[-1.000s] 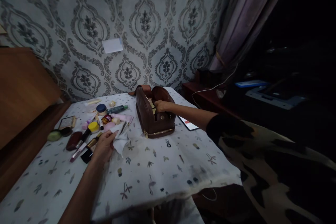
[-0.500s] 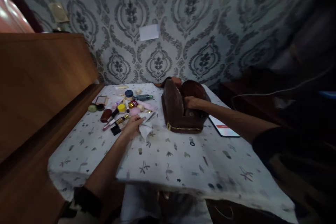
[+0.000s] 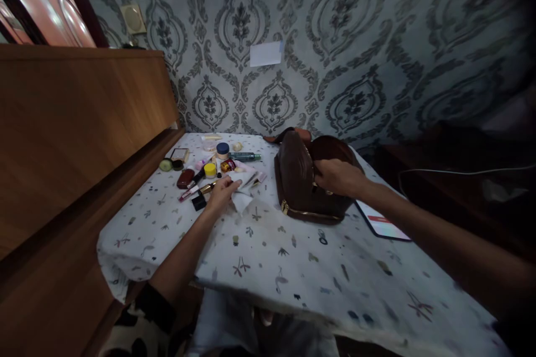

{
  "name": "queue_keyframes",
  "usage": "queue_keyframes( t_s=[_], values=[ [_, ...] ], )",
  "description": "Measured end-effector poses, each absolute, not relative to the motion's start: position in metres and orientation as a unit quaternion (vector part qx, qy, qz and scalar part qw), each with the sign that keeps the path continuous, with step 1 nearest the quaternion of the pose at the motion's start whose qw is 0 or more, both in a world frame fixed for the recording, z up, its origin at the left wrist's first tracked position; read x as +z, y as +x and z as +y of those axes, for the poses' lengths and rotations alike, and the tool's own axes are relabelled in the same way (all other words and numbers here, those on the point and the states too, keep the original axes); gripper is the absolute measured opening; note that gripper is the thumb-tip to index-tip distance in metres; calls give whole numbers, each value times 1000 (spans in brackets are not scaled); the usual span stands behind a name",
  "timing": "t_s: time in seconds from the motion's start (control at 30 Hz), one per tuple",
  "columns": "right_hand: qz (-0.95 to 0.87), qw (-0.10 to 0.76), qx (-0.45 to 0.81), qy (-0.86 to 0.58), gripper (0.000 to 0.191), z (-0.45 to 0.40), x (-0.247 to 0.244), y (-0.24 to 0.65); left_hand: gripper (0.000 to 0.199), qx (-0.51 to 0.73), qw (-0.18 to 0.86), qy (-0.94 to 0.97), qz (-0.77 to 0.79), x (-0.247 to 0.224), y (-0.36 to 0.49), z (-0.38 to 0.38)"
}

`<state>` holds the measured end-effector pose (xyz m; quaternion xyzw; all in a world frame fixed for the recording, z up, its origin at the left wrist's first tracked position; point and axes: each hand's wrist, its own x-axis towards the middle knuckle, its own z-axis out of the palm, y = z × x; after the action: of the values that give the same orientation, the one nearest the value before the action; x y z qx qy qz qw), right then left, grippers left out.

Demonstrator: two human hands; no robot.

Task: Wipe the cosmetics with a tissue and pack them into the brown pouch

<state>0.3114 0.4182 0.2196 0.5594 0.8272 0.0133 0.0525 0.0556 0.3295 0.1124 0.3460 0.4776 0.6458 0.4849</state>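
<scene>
A crumpled white wipe or tissue (image 3: 242, 201) is pinched in my left hand (image 3: 221, 192), just at the right side of a spread of cosmetics. On the right, a brown leather bag (image 3: 298, 175) with a gold zipper stands unzipped, its top gaping. My right hand (image 3: 338, 175) reaches to the bag's opening, fingers curled at its edge; the fingertips are partly hidden by the bag's side. Near my left hand lie a yellow-lidded jar (image 3: 210, 170), an amber jar (image 3: 228, 165), a dark red case (image 3: 185, 178) and a black compact (image 3: 199, 202).
Behind these are a blue-lidded jar (image 3: 223, 150), a green tube (image 3: 245, 157) and an open palette (image 3: 180, 154). A lit tablet (image 3: 386, 225) lies right of the bag. A wooden panel (image 3: 92, 111) borders the table on the left; a patterned wall (image 3: 293, 22) stands behind.
The view has swung left, so everything sits further right in the picture. My left hand still holds the white wipe, and my right hand stays at the bag's opening.
</scene>
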Motion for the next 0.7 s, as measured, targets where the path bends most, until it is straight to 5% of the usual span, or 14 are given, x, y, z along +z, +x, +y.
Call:
queue_keyframes(
  t_s=[0.2, 0.43, 0.7],
  values=[
    [829, -63, 38, 554, 29, 371, 203, 331, 40, 668, 409, 383, 489, 111, 52, 332],
    [844, -420, 109, 316, 20, 334, 161, 334, 38, 686, 277, 386, 550, 117, 22, 352],
    [896, -382, -124, 190, 20, 314, 107, 277, 25, 599, 116, 430, 666, 159, -37, 424]
  ],
)
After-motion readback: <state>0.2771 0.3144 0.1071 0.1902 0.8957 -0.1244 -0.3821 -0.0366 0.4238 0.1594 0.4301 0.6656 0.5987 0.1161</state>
